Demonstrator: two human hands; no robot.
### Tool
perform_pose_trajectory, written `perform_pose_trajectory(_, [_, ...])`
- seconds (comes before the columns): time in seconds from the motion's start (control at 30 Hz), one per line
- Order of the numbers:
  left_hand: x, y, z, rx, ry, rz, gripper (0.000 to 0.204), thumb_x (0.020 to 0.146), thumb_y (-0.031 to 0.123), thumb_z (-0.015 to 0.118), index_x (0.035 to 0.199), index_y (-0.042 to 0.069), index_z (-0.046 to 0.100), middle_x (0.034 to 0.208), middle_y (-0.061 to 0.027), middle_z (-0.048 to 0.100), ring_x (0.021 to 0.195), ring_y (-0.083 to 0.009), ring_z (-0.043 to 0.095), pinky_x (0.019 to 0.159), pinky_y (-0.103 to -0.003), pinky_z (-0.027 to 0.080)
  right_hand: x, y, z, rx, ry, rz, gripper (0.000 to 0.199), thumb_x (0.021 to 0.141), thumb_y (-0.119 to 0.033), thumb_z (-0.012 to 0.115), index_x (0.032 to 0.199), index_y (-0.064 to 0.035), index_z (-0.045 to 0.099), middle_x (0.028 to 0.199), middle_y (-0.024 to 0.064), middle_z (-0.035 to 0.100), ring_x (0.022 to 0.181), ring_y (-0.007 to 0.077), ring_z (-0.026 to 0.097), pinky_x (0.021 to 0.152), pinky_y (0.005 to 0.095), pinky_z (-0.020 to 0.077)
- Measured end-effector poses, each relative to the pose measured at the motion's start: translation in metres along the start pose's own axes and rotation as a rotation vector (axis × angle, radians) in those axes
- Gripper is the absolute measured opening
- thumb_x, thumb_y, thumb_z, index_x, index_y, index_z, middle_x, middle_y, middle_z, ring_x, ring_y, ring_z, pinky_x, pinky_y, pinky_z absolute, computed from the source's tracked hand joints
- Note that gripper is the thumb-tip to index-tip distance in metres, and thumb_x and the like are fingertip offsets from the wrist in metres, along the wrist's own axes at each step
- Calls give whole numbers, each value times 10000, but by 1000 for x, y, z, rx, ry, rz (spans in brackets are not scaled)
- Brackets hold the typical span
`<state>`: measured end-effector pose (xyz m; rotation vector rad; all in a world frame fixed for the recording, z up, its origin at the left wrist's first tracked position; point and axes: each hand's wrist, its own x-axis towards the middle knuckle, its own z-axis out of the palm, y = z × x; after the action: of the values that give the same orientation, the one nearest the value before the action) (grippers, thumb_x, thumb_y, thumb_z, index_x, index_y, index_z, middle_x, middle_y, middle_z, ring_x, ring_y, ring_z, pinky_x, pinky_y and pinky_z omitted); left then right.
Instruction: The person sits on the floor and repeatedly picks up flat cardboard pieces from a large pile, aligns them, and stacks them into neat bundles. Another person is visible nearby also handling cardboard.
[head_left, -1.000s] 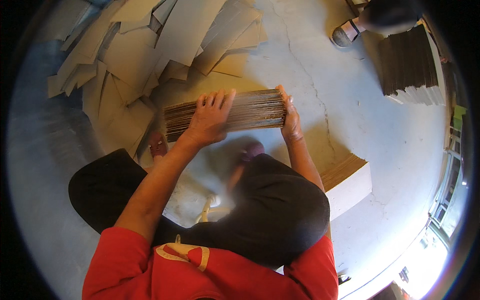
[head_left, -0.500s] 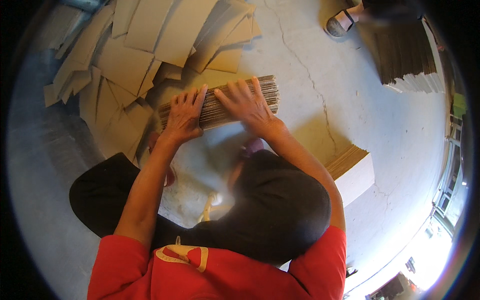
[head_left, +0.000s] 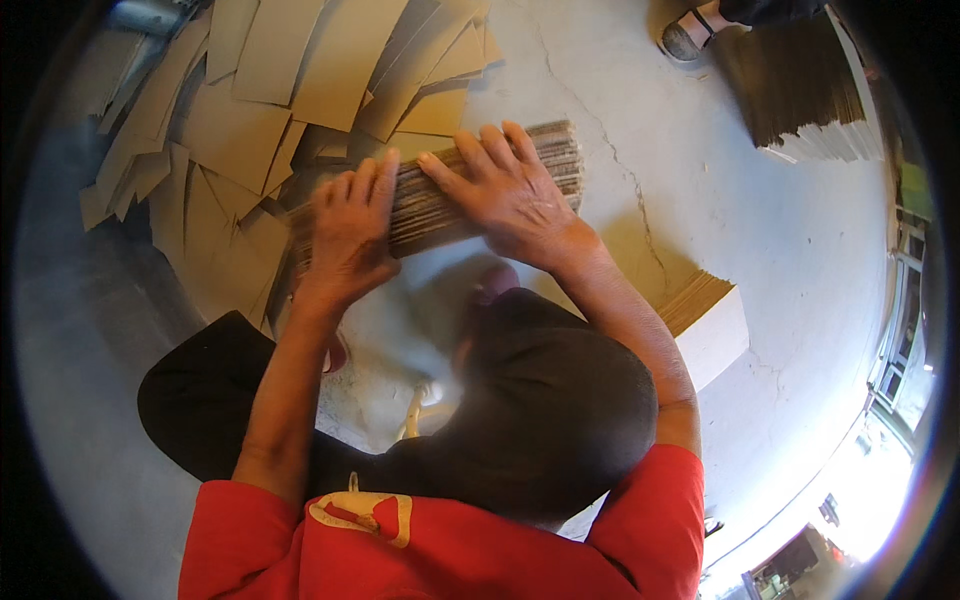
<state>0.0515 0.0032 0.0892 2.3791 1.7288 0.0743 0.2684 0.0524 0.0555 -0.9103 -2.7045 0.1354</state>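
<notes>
A bundle of flat brown cardboard sheets stands on edge on the grey concrete floor in front of me. My left hand lies palm down over the bundle's left part, fingers spread across the top edges. My right hand presses flat on the bundle's middle and right part, fingers pointing up and left. Both hands hold the bundle together. My knees in dark trousers fill the lower middle.
Several loose cardboard sheets lie scattered at the upper left. A neat low stack of sheets sits at my right. Another dark stack stands at the upper right, with another person's sandalled foot beside it.
My right hand has moved from the bundle's right end onto its top. Both hands now lie flat across the sheet edges, and the bundle has shifted a little toward me.
</notes>
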Motion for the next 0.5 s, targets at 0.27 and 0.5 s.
perform_pose_trajectory(0.27, [15, -17, 44, -41, -170, 41, 1142, 455, 132, 793, 1452, 51, 242, 1265, -171, 454, 1110, -364, 460, 976, -457, 340, -3, 20, 29, 51, -179, -8, 767, 703, -180, 654, 1418, -105, 386, 1201, 189, 497, 1104, 333, 473, 963, 448, 329])
perform_pose_trajectory(0.5, [-3, 1, 58, -29, -172, 55, 1158, 457, 146, 817, 1461, 80, 243, 1257, -179, 458, 1107, -361, 464, 977, -452, 342, -25, 3, 27, 83, -139, 41, 799, 623, -133, 685, 1375, -102, 416, 1196, 185, 485, 1121, 333, 461, 971, 469, 332])
